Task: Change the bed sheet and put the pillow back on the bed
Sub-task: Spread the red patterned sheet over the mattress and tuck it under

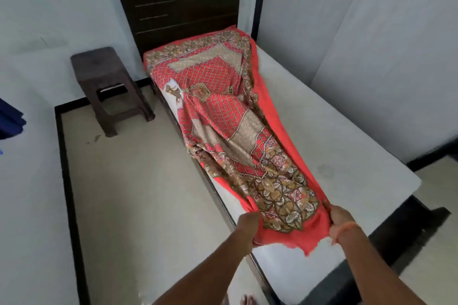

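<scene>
Hands [247,228] gripping sheet [223,116] edge

Bunched lengthwise along the left half of the bare white mattress [334,116]: the red patterned cotton bed sheet [230,116], far end up against the dark wooden headboard [183,10], near end at the foot corner. Gripping that near end, the left hand [247,226] at its left edge and the right hand [340,221] at its right edge. Left of the bed's head, on the pale tiled floor [138,193], against the wall: the dark brown plastic stool [109,86]. Along the bed's right side, the wall.
</scene>
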`<act>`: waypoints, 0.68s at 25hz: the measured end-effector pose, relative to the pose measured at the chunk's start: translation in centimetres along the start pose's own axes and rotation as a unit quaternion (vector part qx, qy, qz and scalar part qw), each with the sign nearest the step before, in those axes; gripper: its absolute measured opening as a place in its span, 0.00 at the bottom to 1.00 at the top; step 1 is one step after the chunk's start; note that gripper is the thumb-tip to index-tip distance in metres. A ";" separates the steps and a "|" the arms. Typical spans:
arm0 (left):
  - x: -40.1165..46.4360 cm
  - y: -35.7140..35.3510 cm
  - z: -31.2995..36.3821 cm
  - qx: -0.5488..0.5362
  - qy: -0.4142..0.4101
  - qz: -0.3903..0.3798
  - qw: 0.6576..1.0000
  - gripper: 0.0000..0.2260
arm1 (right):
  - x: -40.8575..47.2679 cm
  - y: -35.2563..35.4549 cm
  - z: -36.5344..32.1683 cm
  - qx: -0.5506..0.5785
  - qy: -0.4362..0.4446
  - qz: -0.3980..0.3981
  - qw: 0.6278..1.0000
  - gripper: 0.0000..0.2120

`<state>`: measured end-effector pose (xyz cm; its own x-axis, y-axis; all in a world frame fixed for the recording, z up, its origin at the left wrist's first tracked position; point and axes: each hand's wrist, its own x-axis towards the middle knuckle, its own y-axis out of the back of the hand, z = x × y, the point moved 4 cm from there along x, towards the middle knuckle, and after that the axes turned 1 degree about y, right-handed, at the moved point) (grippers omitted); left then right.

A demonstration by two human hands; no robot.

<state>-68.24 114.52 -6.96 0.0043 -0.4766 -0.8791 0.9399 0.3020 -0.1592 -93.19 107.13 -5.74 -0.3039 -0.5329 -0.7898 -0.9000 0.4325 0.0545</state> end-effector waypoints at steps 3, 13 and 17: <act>-3.6 -3.6 -3.1 0.036 -0.008 -0.033 0.999 0.04 | -0.2 5.4 -2.0 -0.285 0.061 0.061 0.955 0.20; -12.7 -23.1 -13.7 -0.016 -0.038 -0.101 0.994 0.10 | -8.6 18.3 -0.5 -0.189 -0.050 -0.290 0.937 0.29; -15.2 -29.2 -17.7 -0.050 -0.040 -0.094 0.994 0.06 | -9.6 23.7 0.2 -0.161 0.020 -0.299 0.941 0.22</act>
<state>-101.75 127.54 3.10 -0.1364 -0.5950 -0.7921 0.8882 0.2808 -0.3638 -111.51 122.60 2.98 0.2803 -0.6405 -0.7150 -0.9599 -0.1913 -0.2050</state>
